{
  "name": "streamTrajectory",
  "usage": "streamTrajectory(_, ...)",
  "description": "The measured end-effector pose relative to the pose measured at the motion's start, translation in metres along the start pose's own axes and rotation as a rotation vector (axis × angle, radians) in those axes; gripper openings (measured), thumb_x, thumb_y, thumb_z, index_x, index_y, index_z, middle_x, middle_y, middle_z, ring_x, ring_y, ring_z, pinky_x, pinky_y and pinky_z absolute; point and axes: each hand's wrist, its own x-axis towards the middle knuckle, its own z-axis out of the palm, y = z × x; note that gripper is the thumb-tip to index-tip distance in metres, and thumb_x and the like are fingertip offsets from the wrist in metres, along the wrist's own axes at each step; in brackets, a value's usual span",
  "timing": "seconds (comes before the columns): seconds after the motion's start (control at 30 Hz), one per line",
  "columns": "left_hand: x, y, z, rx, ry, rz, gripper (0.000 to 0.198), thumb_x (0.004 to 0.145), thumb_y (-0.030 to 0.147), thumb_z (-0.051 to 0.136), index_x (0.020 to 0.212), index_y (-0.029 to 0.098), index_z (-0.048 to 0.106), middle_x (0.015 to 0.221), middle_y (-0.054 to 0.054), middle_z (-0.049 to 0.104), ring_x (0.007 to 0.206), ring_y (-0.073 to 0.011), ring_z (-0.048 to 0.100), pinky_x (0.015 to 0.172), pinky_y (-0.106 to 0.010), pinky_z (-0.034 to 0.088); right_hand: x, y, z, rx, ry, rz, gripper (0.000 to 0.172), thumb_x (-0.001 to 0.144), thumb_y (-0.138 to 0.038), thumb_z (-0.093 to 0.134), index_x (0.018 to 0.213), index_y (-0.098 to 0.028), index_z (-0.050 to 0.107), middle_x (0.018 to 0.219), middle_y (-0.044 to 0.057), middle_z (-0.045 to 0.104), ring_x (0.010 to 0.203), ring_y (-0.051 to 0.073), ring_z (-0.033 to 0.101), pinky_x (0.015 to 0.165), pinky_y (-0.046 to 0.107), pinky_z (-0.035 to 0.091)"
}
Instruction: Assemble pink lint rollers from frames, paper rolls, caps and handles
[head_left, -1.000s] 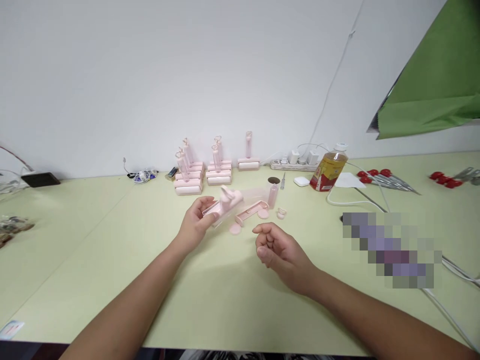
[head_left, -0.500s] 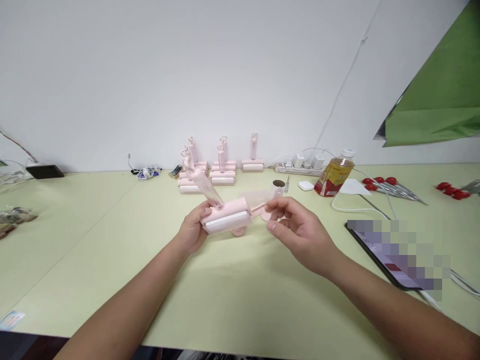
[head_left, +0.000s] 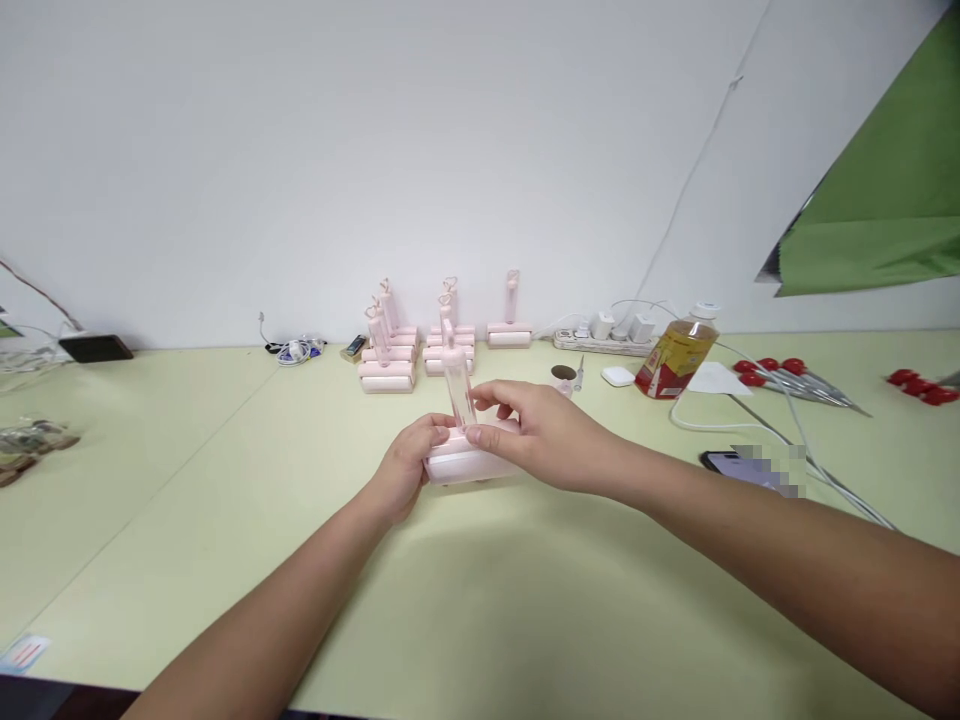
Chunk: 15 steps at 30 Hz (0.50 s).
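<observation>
A pink lint roller [head_left: 465, 462] with a clear upright handle [head_left: 457, 390] stands on the pale green table in front of me. My left hand [head_left: 409, 465] is closed around its left end. My right hand [head_left: 536, 432] grips its top and right side, fingers curled over it by the foot of the handle. Both hands touch the roller. Behind it, near the wall, stand several finished pink rollers [head_left: 435, 340] in rows.
A small brown-topped cylinder [head_left: 561, 376], a white power strip [head_left: 607, 335] with plugs, a bottle of amber liquid [head_left: 675, 355], red-handled tools [head_left: 787, 372] and a phone [head_left: 739, 465] with cables lie at the right. A dark device [head_left: 94, 347] sits far left.
The roller has been turned so its handle points straight up. My right hand moved left from beside it and closed on it. My left hand stayed on its left end.
</observation>
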Motion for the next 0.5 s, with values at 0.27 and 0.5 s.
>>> streamTrajectory(0.27,0.006,0.018,0.013,0.273,0.053,0.018,0.028,0.075,0.043,0.056,0.085,0.018,0.06,0.069,0.0,0.057,0.059,-0.0144,0.049,0.049,-0.023,0.033,0.012,0.01,-0.01,0.068,0.101,-0.028,0.028,0.087,-0.046,0.057,0.089,-0.019,0.063,0.089,0.003,0.067,0.077,0.017,0.059,0.063,0.028,0.041)
streamTrajectory(0.5,0.014,0.031,0.033,0.446,0.03,0.097,0.021,0.072,0.04,0.055,0.069,0.018,0.057,0.064,0.0,0.053,0.058,-0.015,0.045,0.05,-0.024,0.029,0.018,0.0,-0.059,0.074,0.4,-0.079,0.033,0.092,-0.042,0.052,0.071,-0.017,0.059,0.061,-0.001,0.052,0.058,0.012,0.047,0.054,0.025,0.036)
